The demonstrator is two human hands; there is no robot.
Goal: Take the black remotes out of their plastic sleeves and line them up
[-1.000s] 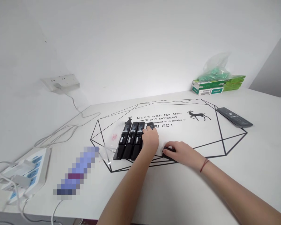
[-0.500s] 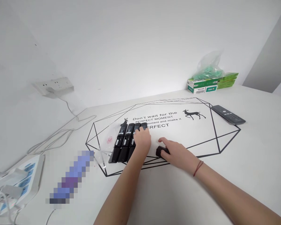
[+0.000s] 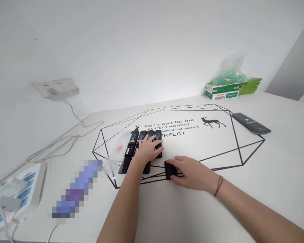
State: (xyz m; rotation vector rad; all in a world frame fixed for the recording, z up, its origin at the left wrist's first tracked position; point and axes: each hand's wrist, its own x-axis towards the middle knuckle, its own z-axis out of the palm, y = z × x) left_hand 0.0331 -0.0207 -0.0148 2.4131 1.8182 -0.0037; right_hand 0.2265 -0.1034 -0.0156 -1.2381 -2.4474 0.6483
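- Wall (image 3: 142, 50): white, plain, behind the table.
- Tabletop (image 3: 190, 216): white, carrying all loose items listed.
- Printed design (image 3: 169, 123): black, on the tabletop; angular outline, lettering, deer figures.
- Power strip (image 3: 40, 189): white with blue markings, near left; plugs seated in it.
- Pixelated item (image 3: 78, 187): elongated, bluish, lying slantwise right of the power strip; details masked.
- Cartons (image 3: 221, 91): green and white, stacked at the far right; brighter green ones adjoin.
- Plastic bag (image 3: 230, 76): clear, green contents, on top of the cartons.
- Handsets (image 3: 134, 136): four, black, side by side on the printed design, left of centre; labels upward, the rightmost showing a shorter length.
- Right hand (image 3: 192, 171): thumb and finger pinching a small black piece, just right of and nearer than the row.
- Left hand (image 3: 149, 149): fingers spread over the handsets, touching the right-hand ones, clasped around none.
- Remote control (image 3: 252, 124): black, buttons upward, aslant at the right, well apart from both hands.
- Wall socket (image 3: 66, 86): white, on the wall at left; one plug inserted.
- Clear film (image 3: 119, 148): pink mark, just left of the handsets.
- Small black piece (image 3: 169, 170): at the right fingertips; whether it is lifted cannot be told.
- Bracelet (image 3: 218, 185): thin, red, on the right wrist.
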